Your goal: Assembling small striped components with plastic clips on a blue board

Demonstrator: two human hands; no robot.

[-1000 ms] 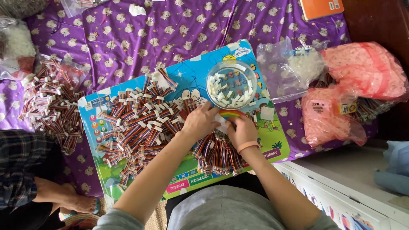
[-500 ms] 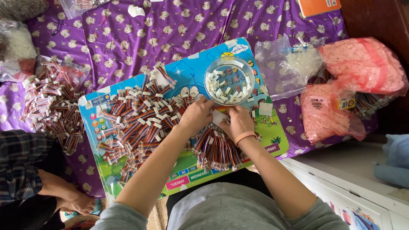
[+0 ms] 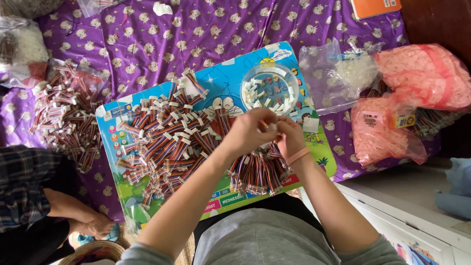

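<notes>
1. While the left hand point(image 3: 250, 131) and the right hand point(image 3: 290, 137) are meeting fingertip to fingertip over the colourful board point(image 3: 314, 147), both are pinching one small wire lead with a white connector point(image 3: 271, 128); it is mostly hidden between the fingers, so which way it is pointing I cannot tell.
2. Judging by the loose leads point(image 3: 167, 142) lying to the left on the board, such a piece is looking light and floppy along its striped wires and stiff only at the white plastic ends; the ends seem the surest places to be gripping, since the thin wires would likely be bending or slipping.
3. Those loose leads are lying crisscross, long axes running every way; the bundle point(image 3: 257, 172) near the person is hanging with its wires running near to far.
4. Just beyond the hands, the clear bowl point(image 3: 271, 88) is holding small white connectors.
</notes>
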